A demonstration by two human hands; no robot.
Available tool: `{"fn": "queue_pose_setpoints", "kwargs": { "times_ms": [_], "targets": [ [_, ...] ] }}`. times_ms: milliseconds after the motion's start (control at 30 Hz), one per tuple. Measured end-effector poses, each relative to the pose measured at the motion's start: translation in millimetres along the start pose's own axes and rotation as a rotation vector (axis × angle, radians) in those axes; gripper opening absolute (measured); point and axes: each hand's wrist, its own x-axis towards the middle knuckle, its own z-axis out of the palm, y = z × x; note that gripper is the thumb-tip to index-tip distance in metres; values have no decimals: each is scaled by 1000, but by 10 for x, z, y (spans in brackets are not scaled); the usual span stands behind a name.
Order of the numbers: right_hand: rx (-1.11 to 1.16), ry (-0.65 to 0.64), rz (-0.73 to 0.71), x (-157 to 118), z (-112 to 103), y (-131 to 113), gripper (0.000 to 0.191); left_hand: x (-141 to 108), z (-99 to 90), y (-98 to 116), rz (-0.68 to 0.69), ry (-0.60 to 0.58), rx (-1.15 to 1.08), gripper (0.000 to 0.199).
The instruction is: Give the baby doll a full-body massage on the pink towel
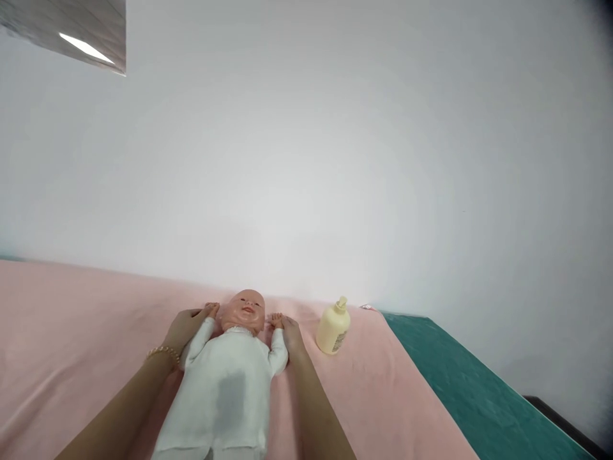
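Note:
A baby doll in a white long-sleeved outfit lies on its back, its head toward the wall and both arms bent up beside the head. My left hand, with a beaded bracelet at the wrist, is closed around the doll's hand on the left side of the picture. On the other side, my right hand grips the doll's other hand, whose small fingers show above mine. Parts of my fingers are hidden behind the doll's arms. A grey rectangular patch covers the front of the outfit.
A pale yellow pump bottle stands to the right of my right hand. Under everything lies a pink cloth, over a green surface showing at the right. A white wall rises directly behind.

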Motion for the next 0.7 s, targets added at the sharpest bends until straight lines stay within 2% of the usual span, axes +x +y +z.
{"fn": "queue_pose_setpoints", "kwargs": {
  "times_ms": [200, 333, 467, 600, 700],
  "targets": [
    [1, -25, -38, 68, 0, 48, 33, -1, -14, -26, 23, 13, -61, 49],
    [12, -30, -90, 11, -4, 13, 32, -56, -52, 20, 68, 77, -172, 57],
    [17, -8, -168, -168, -45, -67, 33, -186, -116, 77, 151, 182, -266, 58],
    [5, 10, -242, -414, -120, -176, 36, -419, -218, 111, 289, 263, -300, 52],
    [-48, 18, -359, -644, -185, -243, 48, -659, -287, 122, 352, 356, -276, 54]
  ]
}}
